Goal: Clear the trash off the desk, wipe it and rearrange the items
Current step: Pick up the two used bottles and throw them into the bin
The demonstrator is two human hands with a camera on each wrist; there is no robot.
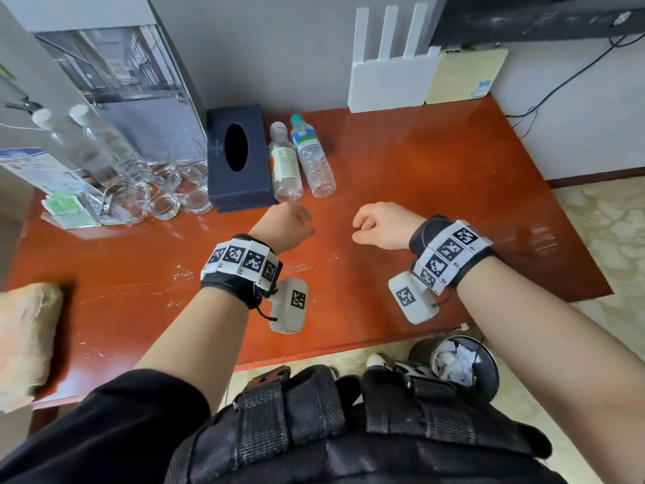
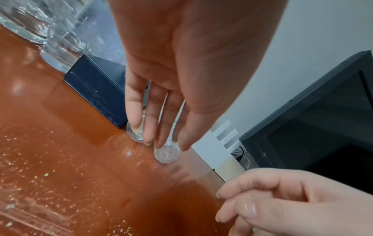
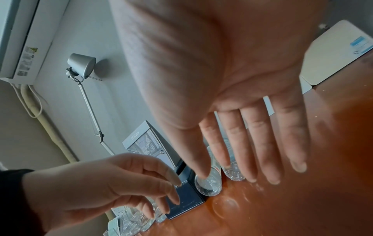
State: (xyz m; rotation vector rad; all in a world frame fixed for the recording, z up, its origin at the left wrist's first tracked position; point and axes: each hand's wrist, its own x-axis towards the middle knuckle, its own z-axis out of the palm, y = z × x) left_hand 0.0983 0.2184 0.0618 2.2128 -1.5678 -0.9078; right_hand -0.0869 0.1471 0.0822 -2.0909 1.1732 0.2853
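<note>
Pale grey wall (image 1: 296, 47) at 12 o'clock; glossy reddish-brown wooden desk (image 1: 436, 176) set against it. Cream patterned floor covering (image 1: 607, 225) at 3 o'clock, dark skirting board (image 1: 593, 178) along the wall base. Black-framed screen (image 2: 322, 111) at 1 o'clock. Silver articulated wall lamp (image 3: 81, 67) and white air-conditioning unit (image 3: 22, 39) at 10 o'clock, seen from the right wrist.

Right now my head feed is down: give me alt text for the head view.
Both hands hover empty over a glossy red-brown desk, the left hand near two plastic water bottles standing beside a dark tissue box, the right hand loosely curled. Glass cups cluster far left; a bin of crumpled paper sits on the floor.
</note>
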